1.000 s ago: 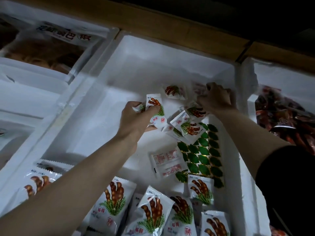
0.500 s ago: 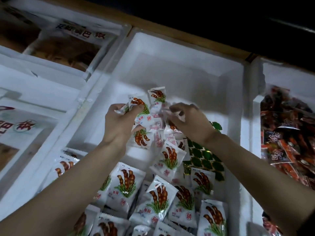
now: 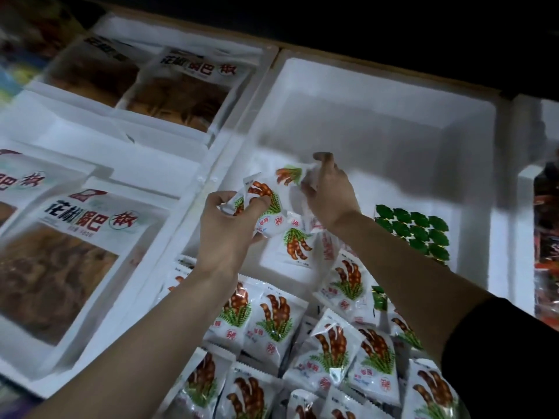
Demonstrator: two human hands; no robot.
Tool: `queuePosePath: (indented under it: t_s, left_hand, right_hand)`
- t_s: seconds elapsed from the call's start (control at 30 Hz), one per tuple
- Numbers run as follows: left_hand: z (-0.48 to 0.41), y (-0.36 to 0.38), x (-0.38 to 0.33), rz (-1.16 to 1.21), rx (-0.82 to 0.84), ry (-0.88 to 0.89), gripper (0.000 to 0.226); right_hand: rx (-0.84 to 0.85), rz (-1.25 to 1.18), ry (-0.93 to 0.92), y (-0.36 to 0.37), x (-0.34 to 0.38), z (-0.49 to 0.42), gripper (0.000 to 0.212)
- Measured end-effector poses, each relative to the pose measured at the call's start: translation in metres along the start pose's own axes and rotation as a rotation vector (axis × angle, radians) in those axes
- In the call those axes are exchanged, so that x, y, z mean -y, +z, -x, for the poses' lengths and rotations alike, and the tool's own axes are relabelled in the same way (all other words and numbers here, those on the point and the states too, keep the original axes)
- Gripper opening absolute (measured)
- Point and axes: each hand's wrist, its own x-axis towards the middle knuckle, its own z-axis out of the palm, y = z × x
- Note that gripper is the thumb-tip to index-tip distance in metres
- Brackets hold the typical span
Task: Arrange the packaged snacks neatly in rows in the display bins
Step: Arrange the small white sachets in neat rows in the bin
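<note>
Gathering step: left hand (image 3: 225,234) gripped a bunch of small white pod-print snack packets (image 3: 266,207), right hand (image 3: 328,196) pinched another just beside it, white foam bin (image 3: 363,95) beneath both; next probably squaring and rowing them.

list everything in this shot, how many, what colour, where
small snack packets: many, white with brown pods and green leaves, heaped in the near part of the middle bin
held packets: a few, same print, in the two hands above the heap
middle bin: one, white foam, centre
leaf sheet: one, green, on the middle bin's floor at right
large bags: about four, brown contents with red and black print, in white foam bins at left
dark packets: count unclear, red and black, bin at right edge
sleeve: one, black, right arm
left hand: grips several packets
right hand: pinches a packet
</note>
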Motion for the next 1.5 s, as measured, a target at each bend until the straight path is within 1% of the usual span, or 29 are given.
queuePosePath:
  t_s: [0.07,0.13,0.23,0.3,0.37,0.4,0.47,0.5,0.57,0.63,0.7,0.73,0.8,0.87,0.9,0.97,1.0,1.03,1.1,1.17,1.2,1.3,1.33,1.4,1.5]
  left_hand:
    - [0.004,-0.006,-0.001,-0.015,-0.013,0.015,0.038]
    - [0.008,-0.012,-0.002,-0.036,-0.015,0.020,0.041]
    - [0.016,-0.020,-0.004,-0.052,-0.001,0.017,0.042]
    - [0.022,-0.027,-0.005,-0.056,-0.002,0.028,0.034]
    - [0.028,-0.033,-0.007,-0.057,-0.014,0.043,0.029]
    - [0.031,-0.037,-0.008,-0.064,-0.021,0.044,0.028]
    - [0.038,-0.042,-0.010,-0.101,-0.026,0.044,0.027]
    - [0.042,-0.044,-0.012,-0.107,-0.019,0.041,0.027]
    - [0.050,-0.045,-0.013,-0.109,0.003,0.030,0.026]
    - [0.057,-0.045,-0.012,-0.143,0.034,0.020,0.028]
    - [0.063,-0.045,-0.010,-0.174,0.075,0.013,0.027]
    - [0.065,-0.046,-0.009,-0.185,0.101,0.006,0.026]
    - [0.072,-0.045,-0.008,-0.204,0.159,-0.008,0.029]
    - [0.080,-0.044,-0.007,-0.223,0.207,-0.005,0.027]
    - [0.084,-0.043,-0.006,-0.225,0.226,0.005,0.025]
    - [0.090,-0.042,-0.004,-0.219,0.256,0.013,0.026]
    - [0.092,-0.042,-0.002,-0.215,0.266,0.013,0.026]
    - [0.094,-0.042,0.000,-0.210,0.273,0.012,0.027]
    - [0.098,-0.042,0.004,-0.209,0.285,0.016,0.027]
    - [0.101,-0.043,0.007,-0.212,0.291,0.026,0.028]
    - [0.103,-0.043,0.008,-0.215,0.295,0.027,0.028]
    - [0.108,-0.045,0.012,-0.207,0.314,0.026,0.028]
    - [0.109,-0.046,0.013,-0.204,0.319,0.025,0.028]
    - [0.112,-0.048,0.015,-0.200,0.332,0.022,0.028]
    - [0.116,-0.051,0.018,-0.196,0.351,0.024,0.028]
  right_hand:
    - [0.027,0.039,-0.072,-0.002,0.006,0.004,0.032]
    - [0.057,0.036,-0.120,-0.006,0.012,0.009,0.028]
    - [0.000,-0.075,-0.154,-0.023,0.021,0.025,0.025]
    - [0.002,-0.200,-0.132,-0.038,0.027,0.042,0.017]
    - [0.055,-0.386,-0.052,-0.052,0.032,0.062,0.010]
    - [0.078,-0.533,0.016,-0.058,0.035,0.073,0.009]
    - [0.113,-0.875,0.202,-0.066,0.037,0.091,0.008]
    - [0.139,-1.008,0.302,-0.068,0.037,0.099,0.006]
    - [0.189,-1.132,0.454,-0.070,0.035,0.112,0.012]
    - [0.192,-1.166,0.538,-0.072,0.032,0.125,0.016]
    - [0.133,-1.085,0.554,-0.076,0.029,0.139,0.016]
    - [0.105,-1.002,0.531,-0.079,0.026,0.147,0.021]
    - [0.104,-0.805,0.435,-0.086,0.019,0.162,0.038]
    - [0.114,-0.635,0.378,-0.094,0.010,0.177,0.045]
    - [0.130,-0.574,0.356,-0.099,0.006,0.184,0.041]
    - [0.213,-0.404,0.259,-0.107,0.000,0.198,0.022]
    - [0.275,-0.316,0.218,-0.109,-0.003,0.205,0.017]
    - [0.328,-0.259,0.194,-0.109,-0.005,0.211,0.018]
    - [0.385,-0.248,0.226,-0.108,-0.005,0.223,0.030]
    - [0.385,-0.313,0.296,-0.104,-0.004,0.231,0.044]
    - [0.384,-0.314,0.293,-0.101,-0.003,0.235,0.044]
    - [0.459,-0.200,0.165,-0.088,0.000,0.246,0.023]
    - [0.492,-0.177,0.123,-0.083,0.001,0.250,0.021]
    - [0.532,-0.135,0.078,-0.073,0.000,0.254,0.028]
    - [0.535,-0.077,0.037,-0.062,-0.002,0.258,0.042]
